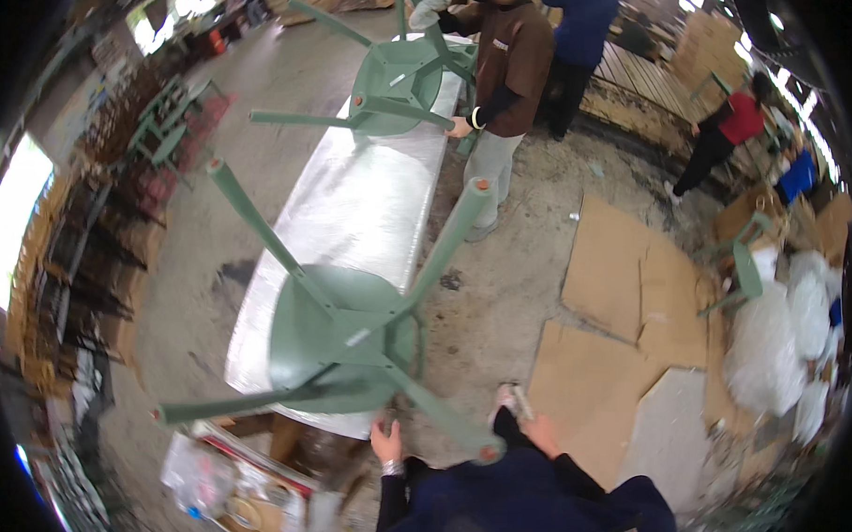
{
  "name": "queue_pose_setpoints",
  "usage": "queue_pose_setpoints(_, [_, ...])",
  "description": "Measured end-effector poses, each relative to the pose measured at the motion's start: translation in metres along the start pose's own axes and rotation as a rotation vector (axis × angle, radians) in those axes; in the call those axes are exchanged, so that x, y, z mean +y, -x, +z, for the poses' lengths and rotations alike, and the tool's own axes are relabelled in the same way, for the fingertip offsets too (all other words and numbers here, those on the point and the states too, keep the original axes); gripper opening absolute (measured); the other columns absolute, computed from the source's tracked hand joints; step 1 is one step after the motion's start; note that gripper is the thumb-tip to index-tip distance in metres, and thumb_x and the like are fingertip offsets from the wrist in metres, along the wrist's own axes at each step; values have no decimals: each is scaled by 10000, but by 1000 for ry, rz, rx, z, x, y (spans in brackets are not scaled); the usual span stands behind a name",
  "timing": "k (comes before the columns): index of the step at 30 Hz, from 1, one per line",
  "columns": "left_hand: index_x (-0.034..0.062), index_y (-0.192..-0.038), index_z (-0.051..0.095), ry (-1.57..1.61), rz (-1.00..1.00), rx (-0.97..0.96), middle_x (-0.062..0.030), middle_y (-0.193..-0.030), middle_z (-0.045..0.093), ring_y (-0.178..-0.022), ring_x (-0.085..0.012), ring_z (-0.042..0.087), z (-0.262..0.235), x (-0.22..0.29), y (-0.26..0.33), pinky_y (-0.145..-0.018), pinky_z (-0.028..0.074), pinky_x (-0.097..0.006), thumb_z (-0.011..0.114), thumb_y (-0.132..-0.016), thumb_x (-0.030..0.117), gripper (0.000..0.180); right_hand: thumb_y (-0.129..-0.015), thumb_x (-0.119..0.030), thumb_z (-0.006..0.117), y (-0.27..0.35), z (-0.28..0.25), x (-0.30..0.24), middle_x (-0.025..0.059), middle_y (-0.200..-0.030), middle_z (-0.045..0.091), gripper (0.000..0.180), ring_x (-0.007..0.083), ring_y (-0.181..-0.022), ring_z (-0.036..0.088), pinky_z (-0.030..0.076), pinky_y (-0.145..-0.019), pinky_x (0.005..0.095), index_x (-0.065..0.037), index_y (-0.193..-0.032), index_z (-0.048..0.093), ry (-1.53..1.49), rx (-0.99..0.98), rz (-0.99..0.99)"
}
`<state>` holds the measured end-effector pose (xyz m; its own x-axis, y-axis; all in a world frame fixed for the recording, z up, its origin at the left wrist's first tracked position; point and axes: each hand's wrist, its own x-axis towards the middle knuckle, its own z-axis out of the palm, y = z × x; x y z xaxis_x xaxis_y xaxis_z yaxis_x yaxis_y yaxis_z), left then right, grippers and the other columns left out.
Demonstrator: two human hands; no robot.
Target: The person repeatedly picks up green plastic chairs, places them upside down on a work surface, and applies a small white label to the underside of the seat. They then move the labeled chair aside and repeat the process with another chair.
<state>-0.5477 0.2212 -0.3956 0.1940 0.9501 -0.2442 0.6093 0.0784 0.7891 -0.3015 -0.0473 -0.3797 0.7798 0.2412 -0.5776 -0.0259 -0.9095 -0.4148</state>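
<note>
At the near end of the bench point(363, 193), a green chair point(344, 329) is laid upside down. It is judged stiff, smooth and fairly light, best gripped by leg roots or seat rim. By the near right corner, the left hand point(388, 443) is held open and empty, contact with the chair unclear; apart from it, the right hand point(543, 436) is closed round a slim pale object point(521, 402), too blurred to identify.
</note>
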Motion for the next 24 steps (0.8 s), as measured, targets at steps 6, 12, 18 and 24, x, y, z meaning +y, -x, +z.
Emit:
queue_pose_setpoints(6, [36, -1070, 619, 147, -216, -307, -86, -1034, 644, -911, -226, 608, 115, -63, 111, -788, 480, -348, 621, -863, 332, 361, -783, -353, 613, -109, -86, -4, 252, -862, 630, 401, 435, -864, 597, 471, -738, 483, -16, -1001, 623, 204, -131, -375])
queue_pose_setpoints(12, [-11, -1080, 573, 221, -15, -346, -175, -1003, 648, -923, -248, 636, 143, 166, 64, -808, 497, -341, 670, -824, 319, 429, -805, -340, 605, -222, -102, -17, 247, -816, 634, 404, 402, -805, 622, 476, -688, 458, 6, -1014, 606, 37, -55, -462])
queue_pose_setpoints(18, [-23, -1130, 554, -51, 4, -333, -185, -1073, 633, -1007, -281, 617, 172, 244, 0, -853, 485, -362, 637, -838, 376, 501, -832, -332, 607, -317, -145, -132, 61, -586, 539, 333, 189, -504, 523, 415, -498, 358, -1, -858, 581, -349, -350, -319])
queue_pose_setpoints(24, [-28, -1006, 631, -17, -172, -327, -188, -926, 671, -889, -270, 648, 301, 222, -141, -789, 498, -367, 671, -775, 416, 502, -815, -372, 603, -481, -194, -124, 73, -615, 568, 381, 205, -540, 539, 413, -516, 376, 9, -827, 600, -324, -400, -185])
